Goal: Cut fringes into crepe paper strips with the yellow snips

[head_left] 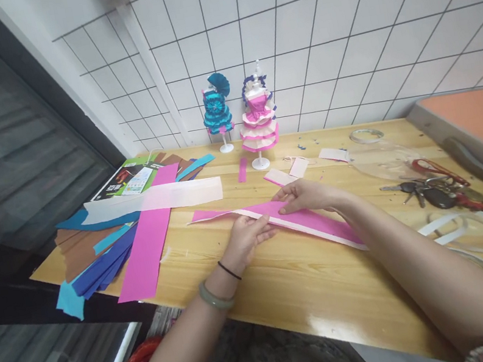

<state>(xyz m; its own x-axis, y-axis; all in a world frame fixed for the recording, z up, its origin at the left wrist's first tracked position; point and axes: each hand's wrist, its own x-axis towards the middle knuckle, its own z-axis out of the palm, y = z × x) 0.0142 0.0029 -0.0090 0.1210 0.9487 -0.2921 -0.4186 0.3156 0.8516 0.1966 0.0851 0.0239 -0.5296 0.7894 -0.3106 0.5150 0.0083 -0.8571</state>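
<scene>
A long strip of pink crepe paper [322, 222] with a white band along its near edge is between my two hands, just above the wooden table [288, 296]. My left hand [249, 236] pinches the near white edge around the strip's middle, fingers partly beneath it. My right hand [302, 197] grips the strip from its far side, thumb on the pink face. The left end of the strip is a little twisted. Beyond my right hand lie small white-and-pink paper pieces [298, 167] and a short pink strip [242, 170].
At the back stand two small dress forms, one in teal ruffles [217, 114], one in pink and white [258, 119]. On the left lie a white strip [192, 192], a wide pink strip [151, 251] and coloured paper [106, 259]. Keys [432, 189] and clear tape [366, 135] lie right.
</scene>
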